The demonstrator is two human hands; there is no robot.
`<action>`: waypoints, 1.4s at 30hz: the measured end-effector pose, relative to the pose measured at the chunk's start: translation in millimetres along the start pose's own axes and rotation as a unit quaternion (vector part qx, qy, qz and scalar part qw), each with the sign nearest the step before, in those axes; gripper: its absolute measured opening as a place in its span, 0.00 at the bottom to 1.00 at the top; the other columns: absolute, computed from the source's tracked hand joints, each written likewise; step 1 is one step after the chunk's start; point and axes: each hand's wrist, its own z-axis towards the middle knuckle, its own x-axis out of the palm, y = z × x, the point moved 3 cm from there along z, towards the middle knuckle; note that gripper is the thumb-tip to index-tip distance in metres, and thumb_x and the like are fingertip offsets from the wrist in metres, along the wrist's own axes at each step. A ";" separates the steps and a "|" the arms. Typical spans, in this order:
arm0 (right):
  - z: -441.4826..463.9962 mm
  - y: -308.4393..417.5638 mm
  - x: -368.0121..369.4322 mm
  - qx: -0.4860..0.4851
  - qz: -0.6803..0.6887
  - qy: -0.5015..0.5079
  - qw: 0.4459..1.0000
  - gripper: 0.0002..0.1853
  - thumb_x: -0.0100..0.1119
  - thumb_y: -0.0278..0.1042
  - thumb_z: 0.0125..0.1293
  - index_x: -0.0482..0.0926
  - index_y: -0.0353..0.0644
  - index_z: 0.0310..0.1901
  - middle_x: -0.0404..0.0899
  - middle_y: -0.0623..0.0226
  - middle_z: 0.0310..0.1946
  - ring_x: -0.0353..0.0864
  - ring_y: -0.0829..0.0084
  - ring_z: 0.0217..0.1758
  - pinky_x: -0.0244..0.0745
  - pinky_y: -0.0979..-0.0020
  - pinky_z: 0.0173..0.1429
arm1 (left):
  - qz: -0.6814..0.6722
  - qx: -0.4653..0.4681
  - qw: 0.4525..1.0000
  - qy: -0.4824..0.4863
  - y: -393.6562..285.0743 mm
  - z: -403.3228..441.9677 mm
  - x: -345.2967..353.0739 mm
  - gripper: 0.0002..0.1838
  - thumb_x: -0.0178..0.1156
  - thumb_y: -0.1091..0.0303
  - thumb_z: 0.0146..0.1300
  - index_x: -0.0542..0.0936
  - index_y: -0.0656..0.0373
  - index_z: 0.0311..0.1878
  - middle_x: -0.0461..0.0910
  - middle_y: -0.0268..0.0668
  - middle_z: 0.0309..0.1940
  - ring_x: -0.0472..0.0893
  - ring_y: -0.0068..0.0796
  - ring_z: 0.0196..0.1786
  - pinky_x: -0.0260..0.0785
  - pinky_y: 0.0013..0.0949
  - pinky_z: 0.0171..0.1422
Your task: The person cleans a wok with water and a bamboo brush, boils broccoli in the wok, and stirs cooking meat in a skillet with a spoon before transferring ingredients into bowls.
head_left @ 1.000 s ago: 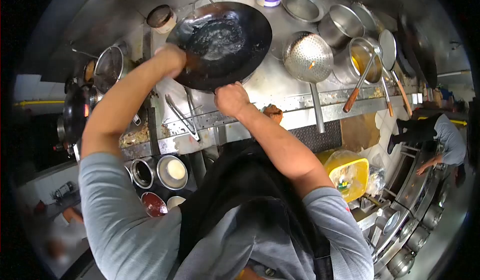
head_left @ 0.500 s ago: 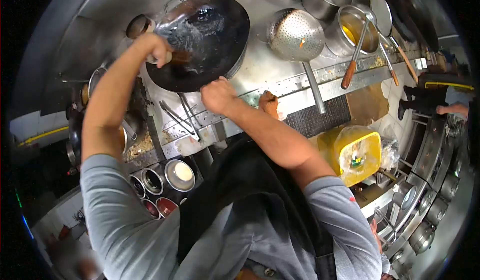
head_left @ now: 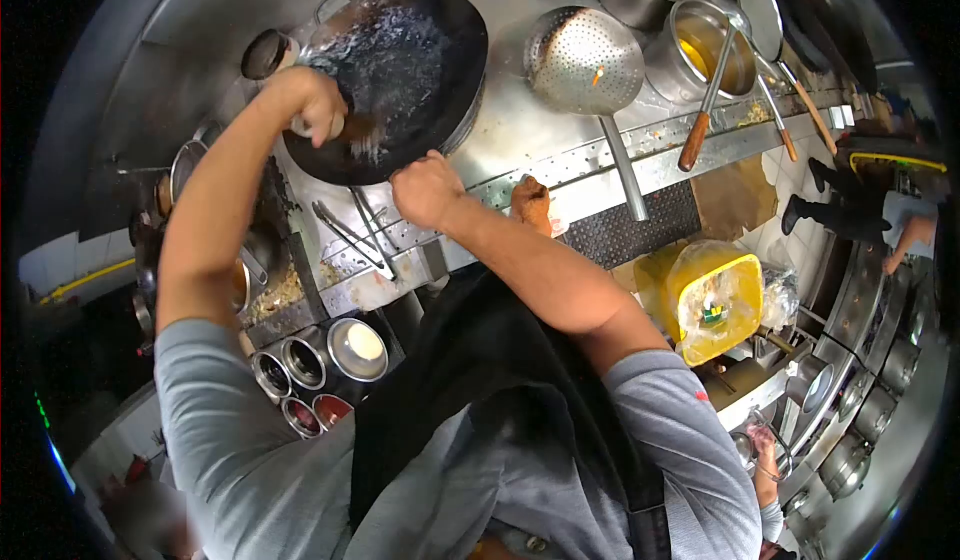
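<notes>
A large black wok with foamy water in it fills the upper left of the counter. Over its left side, my left hand is closed round the end of a brown scrubbing brush, whose blurred bristles meet the wok's inner surface. My right hand is a closed fist at the near rim; what it grips there is mostly hidden by the fingers. A pair of tongs lies on the perforated ledge just below the wok.
Right of the wok rests a perforated strainer with a long handle. Beyond stand a pot of yellow liquid and ladles. A yellow bin is at right, sauce containers at lower left. Other people are along the right side.
My left hand and the brush have shifted slightly inside the wok, and the water has spread into streaks. My right hand stays at the rim. Another person's arm shows more at lower right.
</notes>
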 end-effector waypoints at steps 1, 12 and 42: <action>-0.1 2.8 0.0 0.003 0.001 -0.003 1.000 0.12 0.53 0.35 0.57 0.88 0.48 0.29 0.87 0.59 0.32 0.88 0.62 0.39 0.70 0.60 0.56 | 0.007 -0.005 1.000 0.003 12.9 25.9 5.7 0.49 0.73 0.66 0.42 0.67 0.44 0.74 0.75 0.47 0.65 0.83 0.48 0.51 0.83 0.44 0.37; 1.9 -0.3 -6.2 0.001 0.007 -0.006 1.000 0.12 0.53 0.34 0.56 0.88 0.47 0.30 0.88 0.59 0.33 0.88 0.62 0.40 0.69 0.61 0.58 | -0.175 -0.081 0.975 -0.108 -5.0 -36.6 -6.9 0.49 0.75 0.66 0.43 0.67 0.48 0.74 0.75 0.50 0.63 0.85 0.42 0.42 0.82 0.42 0.33; 0.7 1.1 -7.5 -0.022 0.041 -0.011 0.999 0.13 0.53 0.39 0.63 0.84 0.43 0.30 0.86 0.53 0.31 0.86 0.52 0.37 0.72 0.52 0.53 | -0.168 -0.159 0.921 -0.315 28.4 47.5 71.3 0.28 0.66 0.66 0.54 0.77 0.54 0.61 0.82 0.45 0.55 0.83 0.44 0.56 0.78 0.47 0.53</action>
